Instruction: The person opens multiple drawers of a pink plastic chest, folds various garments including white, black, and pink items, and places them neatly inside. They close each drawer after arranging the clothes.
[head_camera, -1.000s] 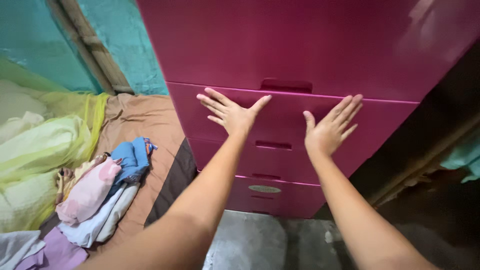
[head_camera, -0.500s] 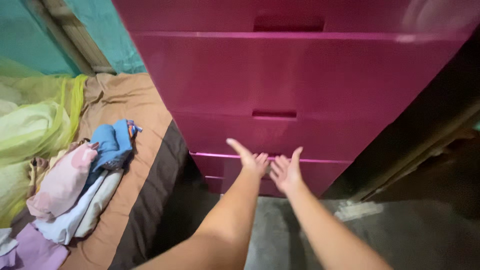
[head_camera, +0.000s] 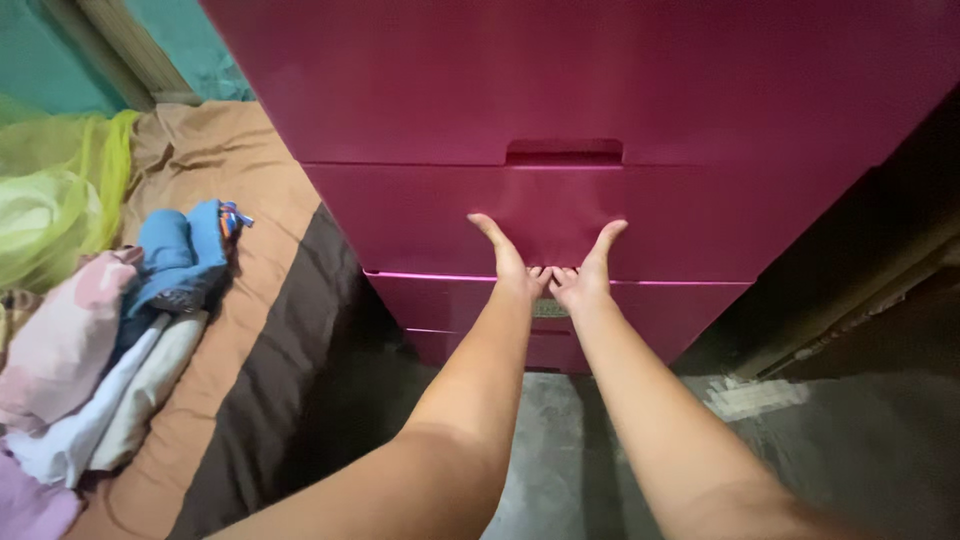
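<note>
Reaching down side by side, the left hand (head_camera: 512, 268) and the right hand (head_camera: 585, 275) hooked bent fingers under the lower edge of a glossy magenta plastic drawer (head_camera: 560, 225), thumbs spread upward, beside folded clothes (head_camera: 110, 330).

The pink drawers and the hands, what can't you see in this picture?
Head view only:
- Fingers of the left hand and right hand: tucked under a drawer's edge.
- Inside the drawers: fronts hide it.
- Cabinet top: cut off by the picture's upper edge.
- Clothes pile: runs off the left edge.
</note>
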